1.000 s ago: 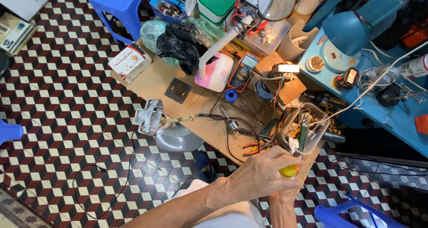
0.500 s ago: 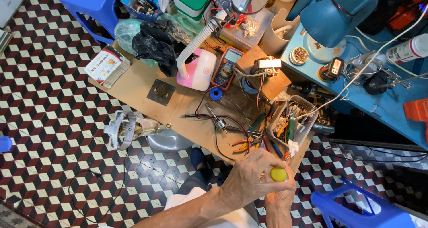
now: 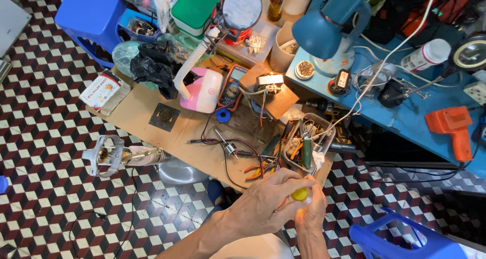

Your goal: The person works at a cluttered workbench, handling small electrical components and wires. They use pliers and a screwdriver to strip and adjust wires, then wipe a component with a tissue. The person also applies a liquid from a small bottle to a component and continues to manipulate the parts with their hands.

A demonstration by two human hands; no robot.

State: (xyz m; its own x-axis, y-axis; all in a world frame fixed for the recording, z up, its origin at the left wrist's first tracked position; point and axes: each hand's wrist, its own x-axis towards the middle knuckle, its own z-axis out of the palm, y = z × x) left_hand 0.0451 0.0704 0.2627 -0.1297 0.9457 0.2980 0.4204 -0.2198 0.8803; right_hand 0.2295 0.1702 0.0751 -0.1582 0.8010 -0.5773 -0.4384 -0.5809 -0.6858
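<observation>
My left hand (image 3: 263,201) and my right hand (image 3: 311,216) meet at the near edge of the low wooden work board (image 3: 144,114). Both grip a small tool with a yellow handle end (image 3: 300,193), which shows between the fingers; the rest of it is hidden. Just beyond the hands lie orange-handled pliers (image 3: 255,169) and a clear tray of hand tools (image 3: 309,142). A metal motor part with a shaft (image 3: 119,156) juts off the board's left edge.
On the board stand a pink box (image 3: 202,89), a multimeter (image 3: 232,88), tangled wires (image 3: 228,147) and a magnifier lamp (image 3: 242,7). A blue table (image 3: 405,120) at right holds a blue desk lamp (image 3: 329,28) and an orange tool (image 3: 455,127). Blue plastic stools (image 3: 400,241) stand on the tiled floor.
The view has shifted, so the board and clutter sit lower and further right. Both hands stay closed on the yellow-handled tool, with fingers slightly rearranged.
</observation>
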